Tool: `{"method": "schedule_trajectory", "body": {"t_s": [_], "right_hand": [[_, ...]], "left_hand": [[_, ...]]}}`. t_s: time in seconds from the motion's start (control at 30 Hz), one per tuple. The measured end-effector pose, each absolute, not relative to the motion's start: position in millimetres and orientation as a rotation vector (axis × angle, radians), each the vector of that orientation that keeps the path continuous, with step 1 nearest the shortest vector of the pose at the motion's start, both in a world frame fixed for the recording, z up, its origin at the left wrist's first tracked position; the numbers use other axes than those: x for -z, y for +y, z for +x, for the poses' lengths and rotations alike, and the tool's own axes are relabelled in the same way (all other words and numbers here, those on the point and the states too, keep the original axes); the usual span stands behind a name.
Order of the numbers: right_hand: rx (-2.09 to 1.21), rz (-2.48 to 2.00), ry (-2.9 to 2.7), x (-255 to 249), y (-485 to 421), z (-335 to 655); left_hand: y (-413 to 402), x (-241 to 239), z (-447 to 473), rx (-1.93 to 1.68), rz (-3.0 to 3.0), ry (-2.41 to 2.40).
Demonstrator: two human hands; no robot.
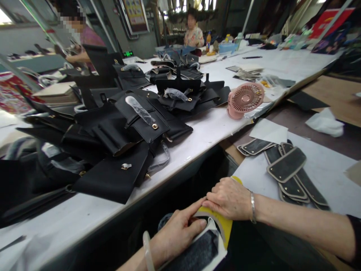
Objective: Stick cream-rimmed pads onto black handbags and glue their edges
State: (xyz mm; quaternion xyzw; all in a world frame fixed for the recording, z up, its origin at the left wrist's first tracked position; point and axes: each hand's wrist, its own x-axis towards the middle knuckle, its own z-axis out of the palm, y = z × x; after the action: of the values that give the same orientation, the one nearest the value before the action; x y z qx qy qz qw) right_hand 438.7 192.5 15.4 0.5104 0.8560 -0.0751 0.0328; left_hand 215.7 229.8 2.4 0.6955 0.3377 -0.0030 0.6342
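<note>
My left hand (177, 231) rests at the bottom centre, index finger stretched out and thumb pressing on a flat piece with a yellow band and a dark inner panel (222, 227). A pale bangle circles that wrist. My right hand (229, 199) lies on top of the same yellow piece, fingers curled down over its edge, a silver bracelet at the wrist. Both hands touch at the fingertips. What lies under the right palm is hidden.
A heap of black leather bag parts (121, 131) covers the long white table (208, 128). A pink desk fan (245, 99) stands at its edge. Several dark oblong leather strips (287, 165) lie to my right. Two other people sit at the far end.
</note>
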Motion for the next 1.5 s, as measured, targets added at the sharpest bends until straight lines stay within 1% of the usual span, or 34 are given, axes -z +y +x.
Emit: {"method": "schedule_trajectory", "body": {"t_s": [0.5, 0.8, 1.07, 1.33, 1.43, 1.5], "right_hand": [[0.287, 1.478, 2.584, -17, 191, 436], [0.353, 1.557, 2.545, -13, 177, 434], [0.402, 1.736, 2.426, -15, 155, 424], [0.467, 1.937, 2.320, -20, 138, 407], [0.600, 2.015, 2.311, -19, 129, 411], [0.765, 2.083, 2.295, -17, 122, 420]], "left_hand": [[228, -15, 220, -0.002, 1.690, 0.665], [224, -16, 222, 0.007, 1.830, 0.624], [217, -18, 218, 0.040, 1.970, 0.663], [228, -22, 223, 0.085, 1.491, 0.702], [230, -14, 227, 0.076, 1.391, 0.789], [230, -8, 229, 0.072, 1.345, 0.830]]}}
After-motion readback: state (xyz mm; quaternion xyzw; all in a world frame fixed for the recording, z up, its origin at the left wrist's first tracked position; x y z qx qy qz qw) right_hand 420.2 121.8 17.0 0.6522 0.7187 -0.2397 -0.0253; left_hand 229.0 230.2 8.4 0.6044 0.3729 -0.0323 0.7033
